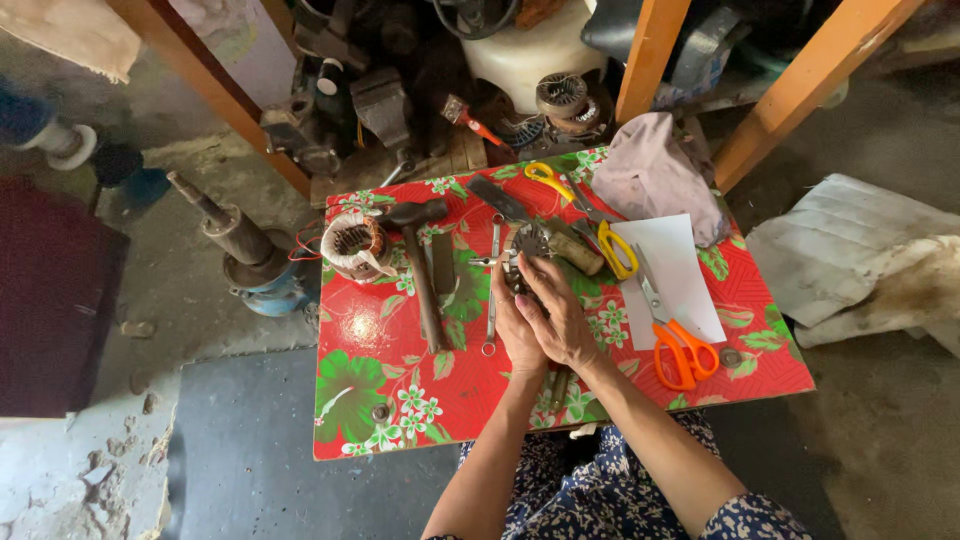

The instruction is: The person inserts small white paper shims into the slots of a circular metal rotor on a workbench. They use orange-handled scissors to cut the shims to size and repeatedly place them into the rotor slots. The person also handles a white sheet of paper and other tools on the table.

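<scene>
Left hand and right hand: both clasped round metal motor part | hammer just left | orange scissors right | floral bench beneath

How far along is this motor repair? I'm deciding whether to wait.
Done: a wound stator sits apart at the table edge. In hand: left hand and right hand together hold a round metal motor part. Left: hammer, spanner and orange scissors lie unused.

Navy floral dress, bare forearms
</scene>
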